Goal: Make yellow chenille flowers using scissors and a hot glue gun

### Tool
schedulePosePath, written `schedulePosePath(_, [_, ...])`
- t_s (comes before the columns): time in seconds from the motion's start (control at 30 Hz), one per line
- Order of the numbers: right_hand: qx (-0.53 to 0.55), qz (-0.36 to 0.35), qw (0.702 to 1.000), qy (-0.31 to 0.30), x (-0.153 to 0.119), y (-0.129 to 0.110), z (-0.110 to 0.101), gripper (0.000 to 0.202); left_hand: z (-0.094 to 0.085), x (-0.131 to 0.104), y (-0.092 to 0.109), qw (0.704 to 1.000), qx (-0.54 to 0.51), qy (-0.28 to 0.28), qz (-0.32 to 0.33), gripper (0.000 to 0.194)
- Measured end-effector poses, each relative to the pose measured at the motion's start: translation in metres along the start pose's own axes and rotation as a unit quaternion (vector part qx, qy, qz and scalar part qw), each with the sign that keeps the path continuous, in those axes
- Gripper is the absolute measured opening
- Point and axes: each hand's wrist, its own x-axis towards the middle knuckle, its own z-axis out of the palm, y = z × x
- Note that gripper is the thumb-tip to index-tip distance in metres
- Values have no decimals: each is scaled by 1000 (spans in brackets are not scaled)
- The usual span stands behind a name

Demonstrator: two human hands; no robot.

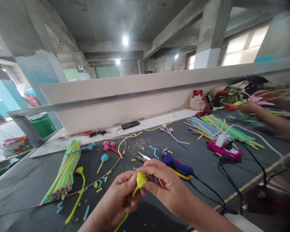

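Bud of bright yellow fuzzy stem (141, 180), held above the dark worktable (16, 196), looks mostly shaped; slight tidying may remain. Left hand (113, 199) pinches its base, right hand (170, 188) pinches its side between thumb and fingers. Underside hidden by fingers, stem partly covered, its lower end cut off by the frame.

So the bundle of sticks (65, 170) lies at the left of the frame, with the bucket (42, 125) behind it past the table (99, 212) edge. The glue gun (177, 164) sits on the table around the middle, just left of and below the power strip (224, 150), and the phone (130, 125) is behind them, upper left of the gun, near the foot of the divider (125, 111).
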Motion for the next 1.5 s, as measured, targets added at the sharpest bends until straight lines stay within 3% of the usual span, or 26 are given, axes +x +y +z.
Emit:
schedulePosePath(0.13, [-27,-1,1000,-3,2,1,1,23,0,1,1,1000,14,-7,8,35])
schedulePosePath(0.33, [-47,-21,999,-4,1,7,3,24,-1,1,0,998,68,-5,-16,31])
schedulePosePath(0.63, [-46,53,997,17,6,7,-1,20,2,0,7,988,144,-22,-44,41])
schedulePosePath(0.87, [-104,46,991,65,5,10,-2,21,1,3,6,970,225,36,-84,39])
schedulePosePath(1.1, [-138,-76,986,59,4,17,-3,25,-1,2,7,970,227,30,-79,39])
schedulePosePath(1.5, [-173,-141,970,91,2,22,6,26,-1,0,10,977,198,36,-64,33])
